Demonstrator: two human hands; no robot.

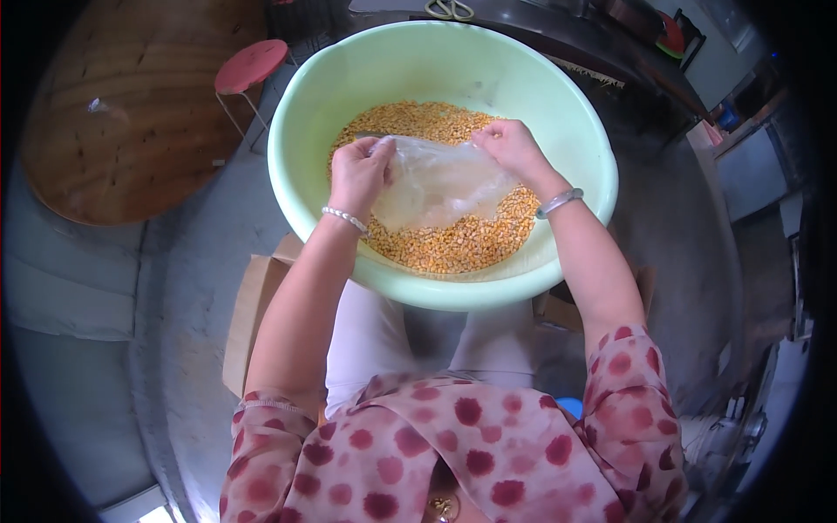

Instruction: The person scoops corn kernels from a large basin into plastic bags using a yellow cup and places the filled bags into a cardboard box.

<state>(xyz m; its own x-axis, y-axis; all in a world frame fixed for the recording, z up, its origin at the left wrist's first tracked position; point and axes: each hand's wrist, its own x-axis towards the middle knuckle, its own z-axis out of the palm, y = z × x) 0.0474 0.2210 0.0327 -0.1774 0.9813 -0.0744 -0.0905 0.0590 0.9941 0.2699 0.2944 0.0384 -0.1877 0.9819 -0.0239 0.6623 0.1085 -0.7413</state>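
A large pale green plastic basin [441, 295] stands before me, its bottom covered with loose yellow corn kernels [451, 247]. Over the kernels I hold a clear plastic bag [444, 186], stretched between both hands. My left hand [361, 167] pinches the bag's upper left corner. At its upper right edge, my right hand [513, 149] grips the film between thumb and fingers. The bag looks flat, and I see no kernels inside it. A dark, thin object [370, 134] shows partly behind my left fingers; what it is I cannot tell.
A cardboard box [252, 314] sits under and beside the basin. At the upper left are a red-topped stool [251, 65] and a round wooden tabletop [144, 124]. Scissors [450, 9] lie on a dark table [543, 36] beyond the basin.
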